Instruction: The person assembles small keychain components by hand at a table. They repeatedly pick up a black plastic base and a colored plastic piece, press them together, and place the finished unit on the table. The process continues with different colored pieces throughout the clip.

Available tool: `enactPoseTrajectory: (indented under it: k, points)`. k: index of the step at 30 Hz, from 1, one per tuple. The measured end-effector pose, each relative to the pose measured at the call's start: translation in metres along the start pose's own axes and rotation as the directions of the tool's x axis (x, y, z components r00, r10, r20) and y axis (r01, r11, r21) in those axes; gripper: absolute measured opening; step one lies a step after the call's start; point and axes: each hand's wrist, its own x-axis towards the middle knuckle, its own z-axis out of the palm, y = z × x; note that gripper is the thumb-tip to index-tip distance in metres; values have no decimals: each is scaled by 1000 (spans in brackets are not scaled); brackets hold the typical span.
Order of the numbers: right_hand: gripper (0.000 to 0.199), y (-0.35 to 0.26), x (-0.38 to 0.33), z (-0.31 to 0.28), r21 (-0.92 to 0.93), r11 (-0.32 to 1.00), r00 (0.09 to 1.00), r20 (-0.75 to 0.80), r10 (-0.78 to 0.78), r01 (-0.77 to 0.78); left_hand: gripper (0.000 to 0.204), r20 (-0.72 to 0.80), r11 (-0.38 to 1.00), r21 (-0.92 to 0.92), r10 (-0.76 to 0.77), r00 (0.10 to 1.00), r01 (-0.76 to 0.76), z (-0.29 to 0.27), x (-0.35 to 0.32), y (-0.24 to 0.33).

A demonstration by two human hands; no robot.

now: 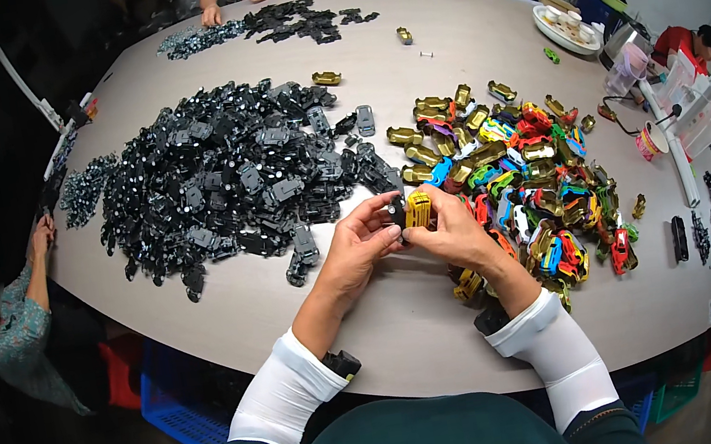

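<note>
- The left hand (359,245) and the right hand (450,230) meet over the near middle of the round grey table (410,334), fingertips together around two small parts
- The right hand's fingers are clamped on a yellow toy car body (417,209), held upright between thumb and fingers
- The left hand's fingers pinch a black chassis piece (396,210), which touches the left side of the yellow body
- Left of the hands, a large heap of black and grey chassis parts (228,177) spreads toward the table's left edge
- Right of the hands, a pile of coloured car bodies (520,173) in gold, red, blue, green and yellow reaches toward the right edge; the right wrist lies just beside it
- A single gold car body (326,78) sits apart near the far middle of the table
- At the far edge, another person's hands (233,4) rest by a smaller heap of dark parts (296,22)
- At the left edge, a seated person in a patterned top (21,340) reaches up to the table
- Both forearms wear white sleeves (285,391)
</note>
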Motion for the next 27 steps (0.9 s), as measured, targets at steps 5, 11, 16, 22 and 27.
enactPoseTrajectory:
  k: [5, 11, 16, 22, 27]
  points:
    - [41, -11, -3, 11, -21, 1000, 997, -78, -18, 16, 48, -23, 994, -105, -16, 1000, 13, -4, -2, 0]
    - [37, -18, -6, 14, 222, 970, 986, -154, -63, 97, 47, 14, 976, -217, -9, 1000, 12, -5, -2, 1]
    - [33, -20, -5, 3, 287, 958, 990, -141, 12, 29, 47, -34, 971, -239, -5, 999, -3, -4, -1, 5]
    - [35, -24, -7, -3, 310, 945, 994, 3, 111, -106, 39, -177, 1000, 1, 26, 984, -26, -20, 3, -6]
    - [31, -2, -5, 3, 169, 984, 998, -43, -43, 50, 34, -194, 994, 113, 30, 980, -8, -15, 3, -8]
